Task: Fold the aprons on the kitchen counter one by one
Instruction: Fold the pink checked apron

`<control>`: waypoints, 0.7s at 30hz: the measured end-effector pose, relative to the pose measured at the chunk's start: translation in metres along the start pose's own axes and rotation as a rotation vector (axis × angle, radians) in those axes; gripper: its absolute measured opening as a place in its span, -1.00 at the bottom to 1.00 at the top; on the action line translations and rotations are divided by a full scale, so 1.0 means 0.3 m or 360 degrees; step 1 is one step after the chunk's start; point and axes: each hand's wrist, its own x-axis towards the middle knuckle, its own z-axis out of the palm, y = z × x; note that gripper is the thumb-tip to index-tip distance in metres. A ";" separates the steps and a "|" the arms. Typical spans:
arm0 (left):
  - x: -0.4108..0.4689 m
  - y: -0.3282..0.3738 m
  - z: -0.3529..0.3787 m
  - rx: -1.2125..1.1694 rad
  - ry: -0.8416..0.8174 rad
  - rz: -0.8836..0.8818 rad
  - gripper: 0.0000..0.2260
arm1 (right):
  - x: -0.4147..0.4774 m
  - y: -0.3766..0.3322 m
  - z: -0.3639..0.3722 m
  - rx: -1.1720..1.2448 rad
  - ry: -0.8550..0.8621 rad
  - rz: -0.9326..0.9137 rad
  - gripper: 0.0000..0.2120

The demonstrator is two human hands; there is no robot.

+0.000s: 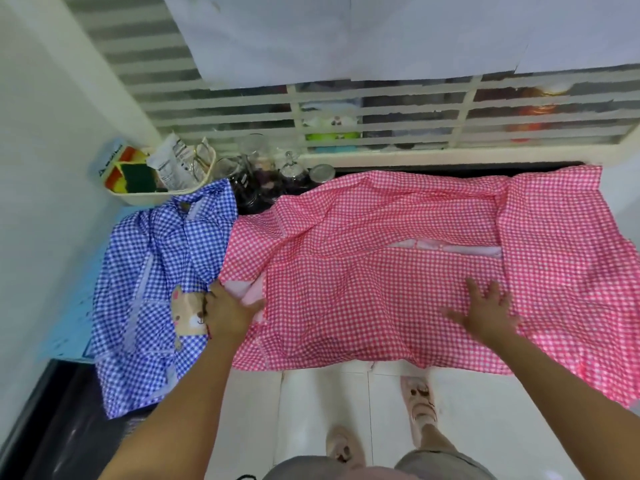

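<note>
Head view, looking down over the tabletop. Pink apron, pink-and-white check, lay spread across most of the tabletop, wrinkled, w/ its near edge hanging over the front toward the floor. Its R end was doubled over onto itself, and a pale strip of the reverse side showed in a slit near the middle.

Blue apron, blue-and-white check, lay crumpled at the L end of the tabletop, touching the pink apron's L edge and draping over the front. It bore an animal-face patch.

L hand sat at the pink apron's L edge, just beside the patch. Its fingers were curled into a pale turned-back fold of the cloth and gripped it; fingertips hidden in the fabric.

R hand lay palm-down on the pink apron, R of centre. Its fingers were straight and spread wide, pressing flat on the cloth and gripping nothing.

At the back L corner stood a basket holding a green sponge and a printed packet. Glass jars stood next to it, behind the join of the two aprons. The person's sandalled feet showed on the floor below.
</note>
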 end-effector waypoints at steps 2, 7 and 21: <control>0.005 0.006 0.015 0.0159 -0.0076 0.0083 0.08 | 0.005 -0.001 -0.001 0.0022 -0.0003 -0.0002 -0.08; -0.035 0.006 0.050 0.0591 -0.0096 0.0270 -0.06 | 0.013 0.001 0.000 0.0023 -0.0015 0.0004 -0.07; 0.104 -0.032 -0.073 -0.0575 0.0130 0.0352 -0.72 | 0.006 -0.006 -0.002 0.0039 -0.0050 -0.0001 -0.06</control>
